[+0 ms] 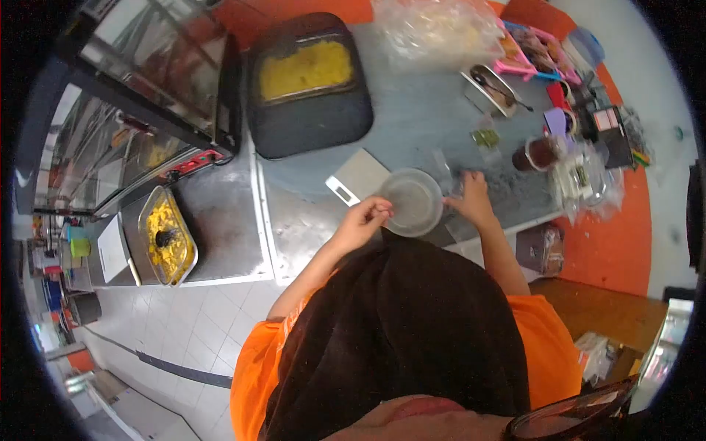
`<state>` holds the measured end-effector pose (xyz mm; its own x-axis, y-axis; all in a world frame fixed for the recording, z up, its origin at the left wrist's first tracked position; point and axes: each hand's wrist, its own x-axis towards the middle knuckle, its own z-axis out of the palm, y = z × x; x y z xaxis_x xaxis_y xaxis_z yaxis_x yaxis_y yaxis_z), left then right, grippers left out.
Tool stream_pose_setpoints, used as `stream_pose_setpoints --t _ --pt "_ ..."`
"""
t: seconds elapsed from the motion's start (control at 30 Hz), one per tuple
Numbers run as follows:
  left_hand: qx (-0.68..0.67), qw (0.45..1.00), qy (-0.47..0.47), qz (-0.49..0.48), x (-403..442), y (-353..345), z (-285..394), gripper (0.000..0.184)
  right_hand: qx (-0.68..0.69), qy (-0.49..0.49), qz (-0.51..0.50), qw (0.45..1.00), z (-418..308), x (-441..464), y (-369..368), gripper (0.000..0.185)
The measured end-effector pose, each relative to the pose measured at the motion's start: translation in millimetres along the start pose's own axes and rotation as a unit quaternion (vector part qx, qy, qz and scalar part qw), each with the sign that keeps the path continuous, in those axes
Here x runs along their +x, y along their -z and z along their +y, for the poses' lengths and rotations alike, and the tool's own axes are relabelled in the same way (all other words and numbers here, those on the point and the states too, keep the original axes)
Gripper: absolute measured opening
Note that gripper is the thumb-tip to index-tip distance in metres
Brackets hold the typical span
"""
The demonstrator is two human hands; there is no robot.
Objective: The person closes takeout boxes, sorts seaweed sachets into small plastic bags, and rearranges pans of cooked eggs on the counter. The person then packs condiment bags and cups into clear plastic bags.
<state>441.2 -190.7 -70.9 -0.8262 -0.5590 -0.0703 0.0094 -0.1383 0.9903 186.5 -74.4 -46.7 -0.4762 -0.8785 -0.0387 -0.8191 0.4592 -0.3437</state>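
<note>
A round clear plastic bowl [413, 202] stands on the grey table in front of me. My left hand [365, 220] is at its left rim, fingers curled and pinched together on the edge. On the other side, my right hand [473, 200] has its thumb by the bowl's right rim and its fingers stretched toward the tabletop, apart from the thumb. Behind the bowl, partly covered by it, lies a flat white kitchen scale [360, 176]. A thin piece of clear plastic [443, 163] lies close to my right fingertips.
A black tray [312, 121] carries a container of yellow food [307, 70]. Plastic bags [441, 33], a metal tray with a spoon [491, 90], a cup of dark liquid [535, 154] and a pink basket [540, 51] line the back and right. Left stands a glass tray of yellow pieces [169, 235].
</note>
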Motion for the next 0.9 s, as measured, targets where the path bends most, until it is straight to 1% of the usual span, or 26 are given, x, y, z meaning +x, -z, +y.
stream_pose_setpoints --t 0.03,0.1,0.13,0.17,0.23,0.27,0.3,0.33,0.37,0.4,0.47,0.5,0.53,0.57,0.6,0.63,0.7,0.8,0.9 --pt "0.037 0.999 0.020 -0.021 0 -20 5 0.017 0.022 0.013 0.013 1.000 15 0 -3 0.051" --pt "0.057 0.996 0.050 -0.055 8 -53 10 0.019 0.165 -0.003 -0.048 0.985 41 8 -6 0.037" --pt "0.068 0.993 0.064 -0.067 12 -69 11 0.020 0.236 -0.005 -0.078 0.969 52 12 -7 0.031" --pt "0.056 0.995 0.060 -0.052 16 -85 12 0.021 0.274 0.014 -0.035 0.961 56 15 -7 0.025" --pt "0.173 0.984 0.046 -0.012 29 -110 15 0.021 0.347 0.058 0.047 0.935 63 22 -7 0.015" --pt "0.228 0.973 0.041 0.009 37 -122 15 0.021 0.334 0.072 -0.013 0.940 71 26 -5 0.018" --pt "0.249 0.967 0.010 0.056 46 -134 6 0.023 0.319 0.084 -0.076 0.941 79 25 -5 0.021" --pt "0.253 0.963 0.041 0.082 54 -146 -3 0.024 0.226 0.166 -0.046 0.959 81 17 -4 0.024" --pt "0.259 0.957 0.069 0.109 62 -155 -11 0.025 0.132 0.250 -0.010 0.959 81 12 -3 0.027" --pt "0.267 0.949 0.094 0.137 73 -160 -17 0.027 0.073 0.265 0.000 0.961 86 15 -6 0.029" --pt "0.258 0.945 0.116 0.167 87 -162 -27 0.028 -0.038 0.285 0.017 0.957 100 12 -31 0.033" --pt "0.252 0.942 0.129 0.181 87 -166 -30 0.029 0.054 0.259 0.009 0.964 113 23 -51 0.024" --pt "0.286 0.930 0.126 0.194 86 -171 -26 0.032 0.171 0.241 -0.009 0.955 115 23 -43 0.021" --pt "0.319 0.917 0.122 0.209 85 -176 -17 0.035 0.284 0.221 -0.029 0.933 111 22 -23 0.018" --pt "0.350 0.902 0.121 0.223 82 -183 -9 0.039 0.392 0.196 -0.053 0.897 108 18 -4 0.015" --pt "0.352 0.896 0.035 0.268 81 -192 -5 0.042 0.419 0.214 -0.064 0.880 106 15 14 0.014" --pt "0.352 0.857 -0.142 0.348 83 -211 7 0.047 0.469 0.250 -0.084 0.843 101 9 49 0.011" --pt "0.154 0.928 -0.102 0.323 81 -230 52 0.050 0.454 0.348 -0.047 0.819 101 1 80 0.013" --pt "0.141 0.935 -0.115 0.304 73 -239 83 0.037 0.402 0.358 -0.080 0.839 103 -11 107 0.009"
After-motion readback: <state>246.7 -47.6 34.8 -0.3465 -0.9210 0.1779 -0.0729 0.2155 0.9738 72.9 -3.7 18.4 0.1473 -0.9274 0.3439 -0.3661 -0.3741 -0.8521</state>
